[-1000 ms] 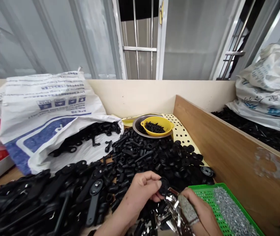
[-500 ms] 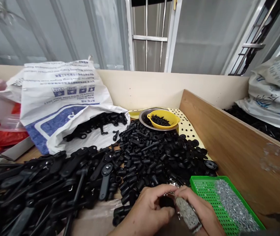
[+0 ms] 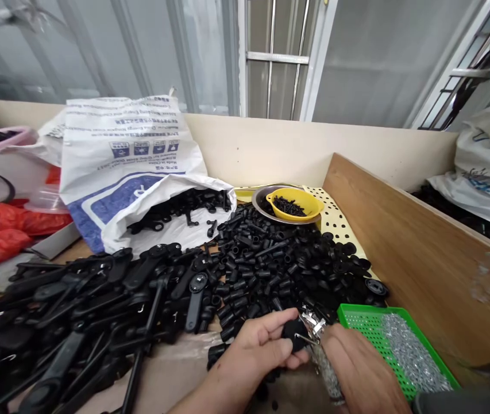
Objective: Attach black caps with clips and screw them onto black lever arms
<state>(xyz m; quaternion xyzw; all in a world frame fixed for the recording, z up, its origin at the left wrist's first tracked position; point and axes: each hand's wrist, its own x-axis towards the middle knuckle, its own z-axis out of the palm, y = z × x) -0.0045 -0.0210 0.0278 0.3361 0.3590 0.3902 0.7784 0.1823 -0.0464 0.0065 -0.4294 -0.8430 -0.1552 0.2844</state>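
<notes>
My left hand [image 3: 266, 345] pinches a small round black plastic part [image 3: 295, 333] between thumb and fingers. My right hand [image 3: 357, 362] is closed just to its right, with a thin metal piece [image 3: 306, 339] reaching from its fingertips across the face of the black part. Under the right hand is a grey speckled block [image 3: 326, 371], partly hidden; whether the hand also grips it I cannot tell. Several shiny metal clips [image 3: 313, 322] lie just beyond the fingertips. Short black tubes [image 3: 240, 293] are heaped close behind the left hand.
A green perforated tray [image 3: 357, 313] with small silvery pieces stands at right, beside a wooden divider [image 3: 382, 230]. Black crank-like parts [image 3: 64, 345] cover the left. Behind are a white sack [image 3: 128, 132] spilling black parts and a yellow bowl [image 3: 313, 201] in a metal dish [image 3: 259, 201].
My right hand has turned and drawn slightly right, uncovering the black part and the metal clips. The speckled block is now more hidden beneath it. The view has shifted a little left.
</notes>
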